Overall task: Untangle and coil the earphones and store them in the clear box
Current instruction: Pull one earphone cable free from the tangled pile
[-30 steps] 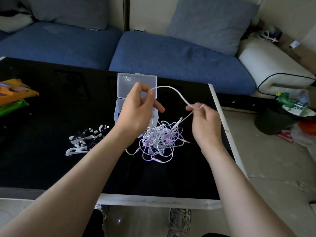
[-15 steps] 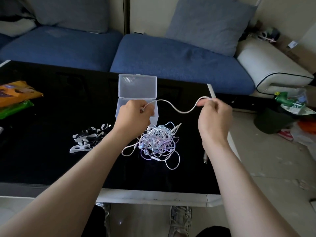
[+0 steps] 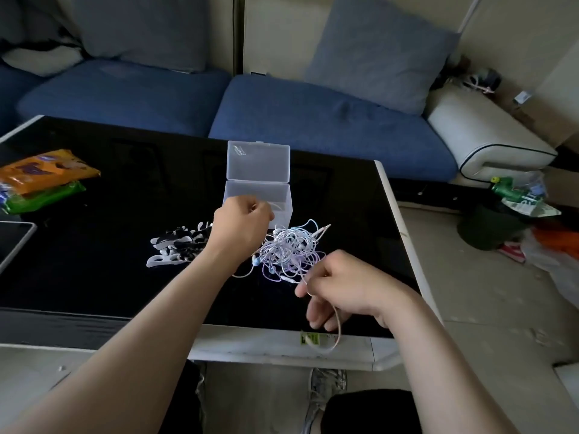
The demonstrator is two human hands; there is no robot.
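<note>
Light, limp, snag-prone earphones [image 3: 291, 249] tangled just front-right of clear box [image 3: 258, 189]. Curled left hand [image 3: 242, 227] at box front, grasp unclear; right hand [image 3: 344, 286], farther front, pinching loose strand. Best gripped at free end.

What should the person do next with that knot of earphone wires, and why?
Probably pull the strand pinched in the right hand gently toward the near table edge, away from the tangle. That strand hangs loose below the hand, while the rest lies knotted; the left hand grips wire by the open clear box.
</note>
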